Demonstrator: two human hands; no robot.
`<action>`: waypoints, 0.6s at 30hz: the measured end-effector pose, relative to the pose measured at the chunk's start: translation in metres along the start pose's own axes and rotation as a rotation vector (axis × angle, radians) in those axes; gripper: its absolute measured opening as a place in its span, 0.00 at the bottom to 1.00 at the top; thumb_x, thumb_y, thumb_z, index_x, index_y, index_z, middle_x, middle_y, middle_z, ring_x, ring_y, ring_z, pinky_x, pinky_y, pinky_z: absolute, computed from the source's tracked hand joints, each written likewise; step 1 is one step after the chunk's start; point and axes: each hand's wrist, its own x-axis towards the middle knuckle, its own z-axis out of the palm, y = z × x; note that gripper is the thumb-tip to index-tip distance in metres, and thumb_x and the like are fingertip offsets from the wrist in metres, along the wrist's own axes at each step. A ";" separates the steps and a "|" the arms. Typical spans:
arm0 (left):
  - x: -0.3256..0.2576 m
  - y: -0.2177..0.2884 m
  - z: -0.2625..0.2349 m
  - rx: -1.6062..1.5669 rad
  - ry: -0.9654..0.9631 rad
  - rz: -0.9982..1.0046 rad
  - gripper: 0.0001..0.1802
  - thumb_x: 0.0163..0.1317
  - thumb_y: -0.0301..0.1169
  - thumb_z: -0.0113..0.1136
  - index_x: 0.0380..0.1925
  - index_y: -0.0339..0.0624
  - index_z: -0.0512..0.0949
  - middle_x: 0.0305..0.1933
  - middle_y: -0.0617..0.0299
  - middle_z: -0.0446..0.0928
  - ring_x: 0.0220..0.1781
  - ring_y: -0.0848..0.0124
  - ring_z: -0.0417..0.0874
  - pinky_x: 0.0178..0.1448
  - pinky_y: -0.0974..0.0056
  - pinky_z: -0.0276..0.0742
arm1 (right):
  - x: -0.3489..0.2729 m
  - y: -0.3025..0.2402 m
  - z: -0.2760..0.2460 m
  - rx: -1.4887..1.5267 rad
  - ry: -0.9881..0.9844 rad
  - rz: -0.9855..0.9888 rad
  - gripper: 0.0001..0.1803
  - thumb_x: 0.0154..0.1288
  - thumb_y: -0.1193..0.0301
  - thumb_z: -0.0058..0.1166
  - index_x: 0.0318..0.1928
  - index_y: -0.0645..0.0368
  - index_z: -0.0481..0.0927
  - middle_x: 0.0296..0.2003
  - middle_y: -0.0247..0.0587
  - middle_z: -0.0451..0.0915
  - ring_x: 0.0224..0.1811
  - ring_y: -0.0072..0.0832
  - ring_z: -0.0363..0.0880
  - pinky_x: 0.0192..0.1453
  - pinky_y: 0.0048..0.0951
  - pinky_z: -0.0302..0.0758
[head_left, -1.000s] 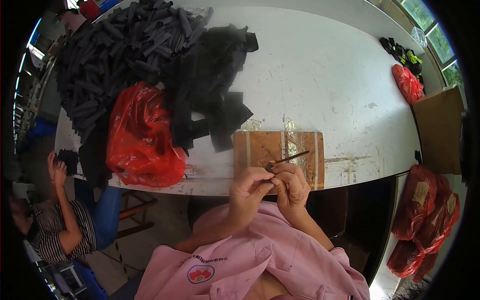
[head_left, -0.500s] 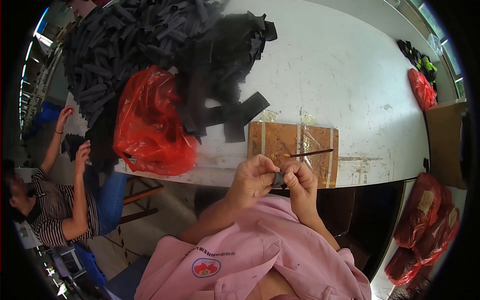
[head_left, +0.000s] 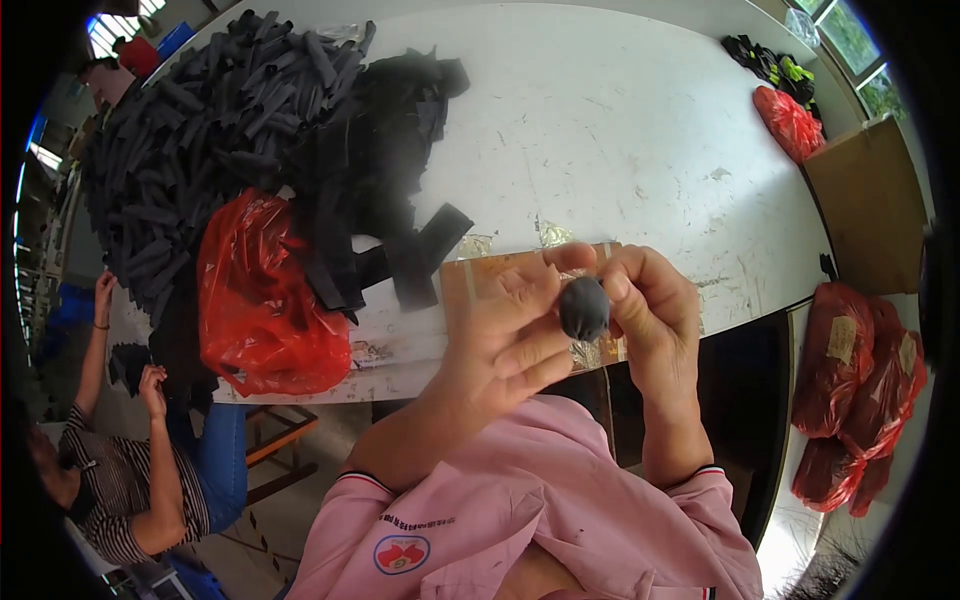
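Between my hands, over the near table edge, is a small dark grey fabric piece [head_left: 584,308] with a smooth, rounded end toward me. My right hand [head_left: 655,310] pinches its right side between thumb and fingers. On the other side, my left hand [head_left: 505,345] supports it with curled, partly spread fingers. Whether a fingertip sits inside the piece is hidden. A brown taped cardboard sheet [head_left: 462,287] lies beneath my hands, mostly covered by them.
Rolled dark fabric pieces [head_left: 190,130] are heaped at the far left, with flat black strips [head_left: 410,270] beside them. A red plastic bag [head_left: 265,310] lies in front. Red bags [head_left: 845,370] and a cardboard box [head_left: 865,190] stand right. A co-worker [head_left: 130,480] sits left.
Both hands have risen closer to me with the fabric piece, now turned with its rounded end showing. My left fingers have spread from their pinch. The view has shifted.
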 end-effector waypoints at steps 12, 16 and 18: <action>0.009 -0.008 -0.076 0.143 0.172 0.146 0.15 0.58 0.24 0.46 0.47 0.35 0.66 0.31 0.57 0.76 0.08 0.84 0.59 0.12 0.77 0.54 | 0.006 0.077 -0.015 0.303 -0.253 0.442 0.14 0.60 0.61 0.49 0.26 0.58 0.71 0.20 0.26 0.67 0.20 0.13 0.60 0.23 0.15 0.58; 0.008 -0.010 -0.053 0.555 -0.085 0.327 0.17 0.56 0.25 0.52 0.47 0.36 0.65 0.27 0.62 0.72 0.10 0.84 0.59 0.14 0.78 0.54 | 0.018 0.064 -0.019 0.180 -0.337 0.265 0.15 0.59 0.59 0.51 0.25 0.59 0.71 0.21 0.26 0.68 0.22 0.13 0.61 0.23 0.15 0.59; 0.009 -0.015 -0.064 0.746 0.286 0.311 0.19 0.55 0.26 0.54 0.47 0.35 0.65 0.29 0.63 0.72 0.12 0.84 0.60 0.15 0.78 0.55 | 0.015 0.088 -0.021 0.183 -0.343 0.367 0.15 0.58 0.59 0.51 0.26 0.58 0.71 0.20 0.26 0.68 0.21 0.13 0.61 0.23 0.15 0.60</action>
